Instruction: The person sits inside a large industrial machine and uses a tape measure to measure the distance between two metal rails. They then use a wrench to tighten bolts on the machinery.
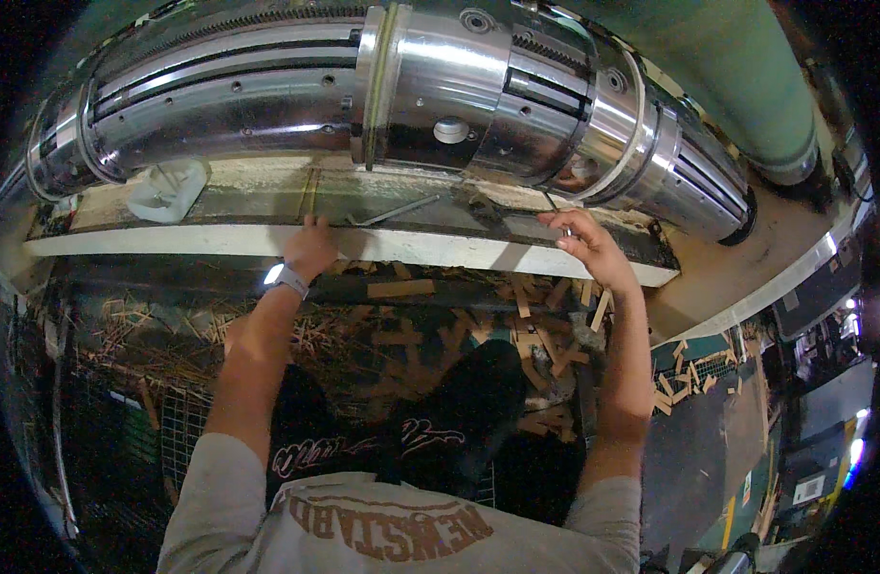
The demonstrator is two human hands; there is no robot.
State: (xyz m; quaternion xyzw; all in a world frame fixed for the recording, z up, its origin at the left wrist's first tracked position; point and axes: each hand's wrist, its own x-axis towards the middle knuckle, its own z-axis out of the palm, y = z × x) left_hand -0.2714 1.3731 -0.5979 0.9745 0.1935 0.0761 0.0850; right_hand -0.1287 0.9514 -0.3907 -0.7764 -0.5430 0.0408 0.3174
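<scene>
My left hand [311,247] is at the front edge of the machine ledge, fingers bent and close together at the lower end of a thin yellowish strip [312,194]. Whether it grips the strip is hidden. My right hand [593,247] is raised over the ledge's right part, with a small shiny metal piece [568,232] pinched at the fingers; its exact kind is too small to tell. A hex key [401,209] lies on the ledge between my hands. Left of my right hand is a dark, slim tool [507,209], partly lost in shadow.
A long steel cylinder [440,86] with collars, slots and bolt holes runs across the far side. A cut white plastic container [169,191] sits on the ledge's left. A green pipe [736,86] is at upper right. Cardboard strips [401,288] litter the area below.
</scene>
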